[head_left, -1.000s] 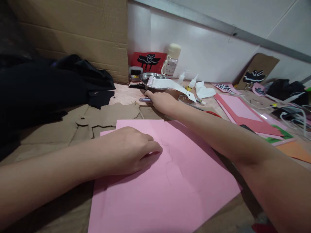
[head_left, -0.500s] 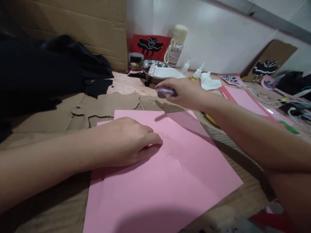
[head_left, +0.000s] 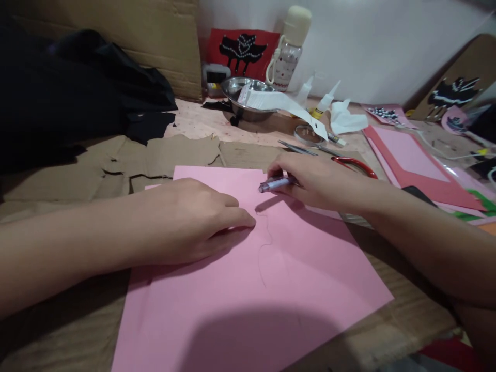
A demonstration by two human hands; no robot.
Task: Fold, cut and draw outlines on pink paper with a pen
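Note:
Pink paper (head_left: 240, 310) lies on the brown cardboard, with a thin wavy line (head_left: 270, 235) drawn down its middle. My left hand (head_left: 194, 222) rests flat on the paper's left part, its fingertips just left of the line. Over the paper's upper right part, my right hand (head_left: 310, 181) is closed around a pale purple pen (head_left: 277, 183). The pen points left, above the upper end of the line, and its shadow falls on the paper.
Behind stand a metal bowl (head_left: 251, 111), a bottle (head_left: 290, 51) and glue bottles (head_left: 325, 101). Red-handled pliers (head_left: 358, 165) and tweezers (head_left: 296, 148) lie beyond my right hand. Black cloth (head_left: 65, 98) is piled at left, red and pink sheets (head_left: 426, 170) at right.
My right hand has come down and nearer with the pen, from near the bowl to over the paper. The view has shifted slightly; my left hand stays on the paper.

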